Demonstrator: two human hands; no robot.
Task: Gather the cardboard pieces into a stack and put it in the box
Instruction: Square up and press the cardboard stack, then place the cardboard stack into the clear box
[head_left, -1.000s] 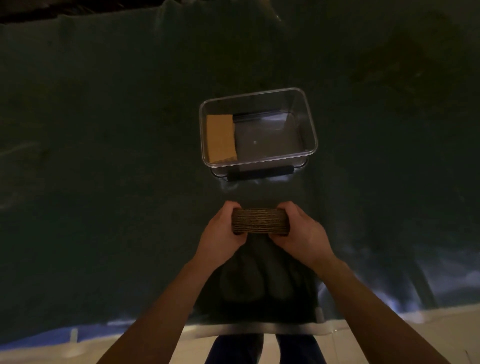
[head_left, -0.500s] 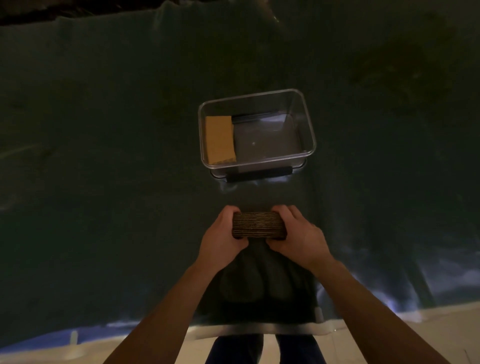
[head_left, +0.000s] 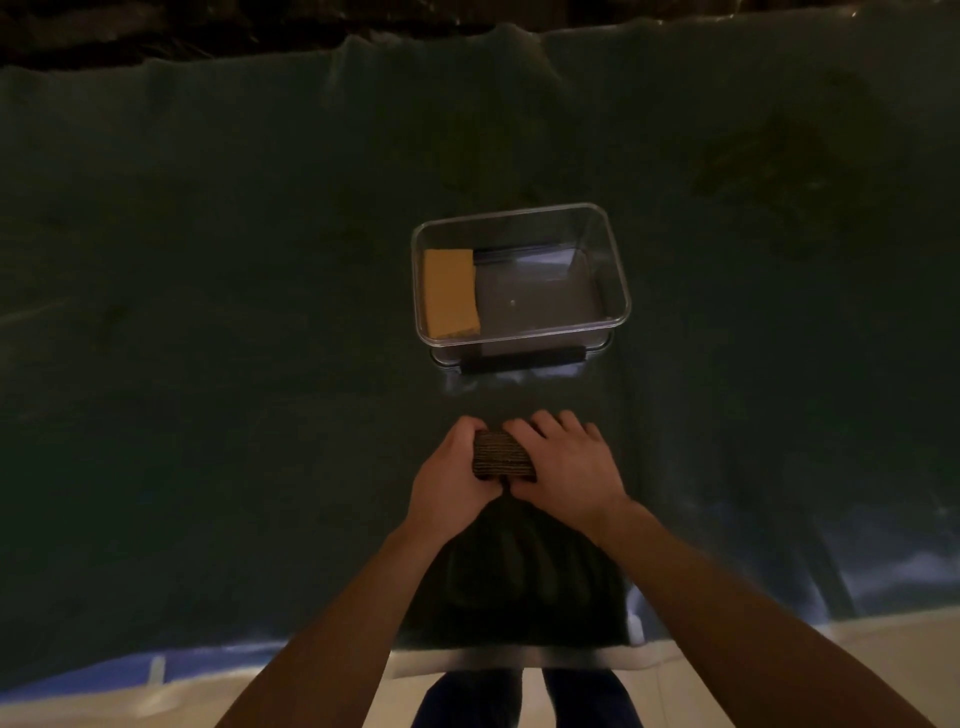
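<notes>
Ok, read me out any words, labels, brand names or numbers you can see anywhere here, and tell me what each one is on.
None can be read.
Clear plastic box: no label or print shows.
Cardboard stack held between left hand and right hand: only bare ridged edges.
Tan stack in the box: plain.

right hand (head_left: 569, 462) now spread over the cardboard stack (head_left: 501, 455), covering more of it

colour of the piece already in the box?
Yellow-tan cardboard piece, at the clear box's left end; head view.
</notes>
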